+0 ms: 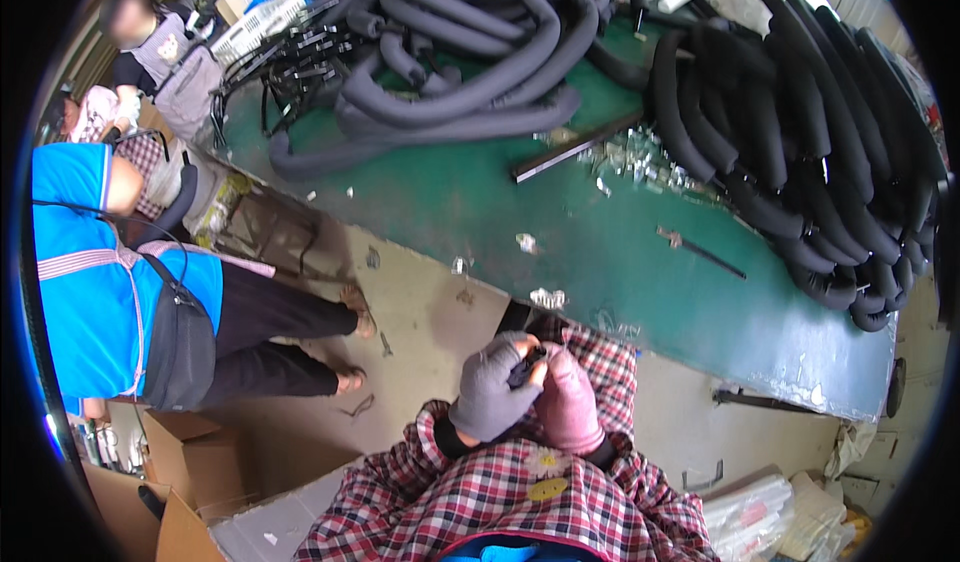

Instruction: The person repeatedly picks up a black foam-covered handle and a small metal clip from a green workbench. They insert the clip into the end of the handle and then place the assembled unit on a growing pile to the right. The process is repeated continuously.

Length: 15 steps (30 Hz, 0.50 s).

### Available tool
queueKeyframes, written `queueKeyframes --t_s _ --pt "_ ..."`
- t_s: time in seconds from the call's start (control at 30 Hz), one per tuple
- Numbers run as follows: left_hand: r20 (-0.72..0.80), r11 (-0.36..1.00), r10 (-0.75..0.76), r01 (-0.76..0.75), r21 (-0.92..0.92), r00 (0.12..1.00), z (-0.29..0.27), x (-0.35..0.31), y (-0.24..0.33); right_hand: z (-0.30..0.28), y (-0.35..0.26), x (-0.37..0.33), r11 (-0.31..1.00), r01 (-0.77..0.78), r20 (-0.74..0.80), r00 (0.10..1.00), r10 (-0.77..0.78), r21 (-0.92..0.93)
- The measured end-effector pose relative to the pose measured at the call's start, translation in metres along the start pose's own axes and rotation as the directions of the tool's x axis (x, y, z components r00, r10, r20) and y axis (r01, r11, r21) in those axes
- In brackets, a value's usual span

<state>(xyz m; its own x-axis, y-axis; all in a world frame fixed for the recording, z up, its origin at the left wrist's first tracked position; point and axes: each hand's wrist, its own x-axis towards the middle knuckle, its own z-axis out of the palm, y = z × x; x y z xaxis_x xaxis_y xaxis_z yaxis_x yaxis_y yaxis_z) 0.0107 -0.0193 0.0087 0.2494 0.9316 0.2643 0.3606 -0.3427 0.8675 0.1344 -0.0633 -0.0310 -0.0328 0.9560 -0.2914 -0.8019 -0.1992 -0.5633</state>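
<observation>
Close in front of my body, above my lap, my left hand [490,392] in a grey fingerless glove meets my right hand [568,404] in a pink one. Between the fingertips is a small black piece [537,356], mostly covered by fingers, so its kind cannot be made out. Both hands are closed around it with thumbs and fingers pinched together. Just beyond them lies the near edge of the green-topped table [450,222]. My sleeves and apron are checked cloth.
Bent tubes in dark foam [460,97] and another foam-tube pile [790,132] cover the table. A dark metal bar [575,149], clear small pieces [645,162] and a thin metal tool [705,252] lie there. Cardboard boxes [205,452] and a person in blue [75,262] are at left.
</observation>
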Motion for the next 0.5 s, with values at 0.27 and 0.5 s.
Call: queueKeyframes --t_s 0.27,0.5 --pt "-0.008 0.992 0.018 -0.017 0.124 1.000 0.002 0.001 -0.008 -0.006 0.020 0.006 0.992 0.061 -0.029 0.998 -0.058 0.110" --pt "-0.058 0.991 0.034 -0.026 0.127 0.998 0.011 0.003 -0.012 0.012 0.015 0.004 0.988 0.147 -0.144 0.980 -0.139 0.047"
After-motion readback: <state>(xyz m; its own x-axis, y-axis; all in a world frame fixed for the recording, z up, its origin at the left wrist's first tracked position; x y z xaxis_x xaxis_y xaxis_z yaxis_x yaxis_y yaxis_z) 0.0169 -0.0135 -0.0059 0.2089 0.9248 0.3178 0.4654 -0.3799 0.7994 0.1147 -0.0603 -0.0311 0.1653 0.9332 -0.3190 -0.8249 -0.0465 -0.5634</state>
